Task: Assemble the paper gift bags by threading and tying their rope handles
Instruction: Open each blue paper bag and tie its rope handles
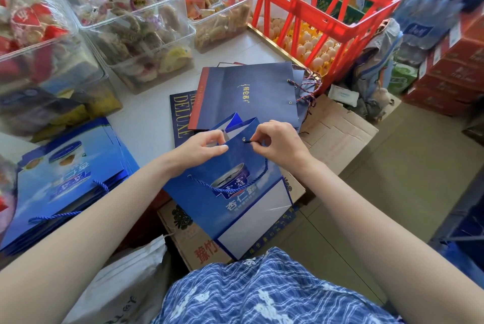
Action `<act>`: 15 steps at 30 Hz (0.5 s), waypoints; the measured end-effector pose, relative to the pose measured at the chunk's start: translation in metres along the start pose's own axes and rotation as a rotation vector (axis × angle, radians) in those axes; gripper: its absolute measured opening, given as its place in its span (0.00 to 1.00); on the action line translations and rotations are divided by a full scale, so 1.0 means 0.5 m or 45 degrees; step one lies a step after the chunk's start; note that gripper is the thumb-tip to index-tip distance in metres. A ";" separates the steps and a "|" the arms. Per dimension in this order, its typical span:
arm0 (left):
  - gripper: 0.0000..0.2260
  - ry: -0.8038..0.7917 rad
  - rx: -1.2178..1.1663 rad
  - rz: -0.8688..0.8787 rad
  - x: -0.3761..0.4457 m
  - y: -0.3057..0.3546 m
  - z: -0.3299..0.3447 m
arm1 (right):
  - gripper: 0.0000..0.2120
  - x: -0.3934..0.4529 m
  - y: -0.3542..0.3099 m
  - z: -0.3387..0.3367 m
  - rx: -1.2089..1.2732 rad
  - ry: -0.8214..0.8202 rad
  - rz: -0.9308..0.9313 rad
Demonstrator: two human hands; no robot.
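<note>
A blue paper gift bag (235, 208) with a printed tin picture hangs in front of me, its mouth partly open. My left hand (201, 147) pinches the bag's top edge. My right hand (277, 141) pinches the dark tip of a blue rope handle (230, 187) right at the metal eyelet (243, 139) near the top edge. The rope droops in a loop across the bag's front.
A stack of matching blue bags (68, 179) lies at left. Dark navy bags (246, 96) with twisted handles lie on the white table (146, 114). Clear snack bins (131, 22) stand behind. A red crate (309, 1) over eggs is at right. Cardboard boxes (337, 130) sit below.
</note>
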State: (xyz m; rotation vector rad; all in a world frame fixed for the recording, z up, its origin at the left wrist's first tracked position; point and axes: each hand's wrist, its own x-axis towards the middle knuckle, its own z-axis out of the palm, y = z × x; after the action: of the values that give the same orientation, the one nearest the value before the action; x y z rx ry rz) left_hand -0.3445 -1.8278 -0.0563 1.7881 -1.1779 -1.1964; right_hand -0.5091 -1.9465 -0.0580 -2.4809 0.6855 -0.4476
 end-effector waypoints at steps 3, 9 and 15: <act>0.09 -0.013 0.010 -0.023 0.000 0.005 -0.004 | 0.03 -0.002 0.003 -0.001 0.082 -0.002 0.037; 0.08 -0.024 0.033 0.000 0.007 0.008 -0.003 | 0.04 -0.005 0.002 0.009 0.097 0.047 0.074; 0.09 -0.017 0.221 0.029 0.010 0.013 0.000 | 0.05 0.002 0.005 0.007 0.096 0.072 0.132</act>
State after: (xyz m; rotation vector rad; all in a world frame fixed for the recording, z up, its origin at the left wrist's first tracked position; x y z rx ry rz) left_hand -0.3457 -1.8349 -0.0523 1.8902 -1.3412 -1.1236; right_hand -0.5080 -1.9475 -0.0619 -2.3577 0.8008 -0.4974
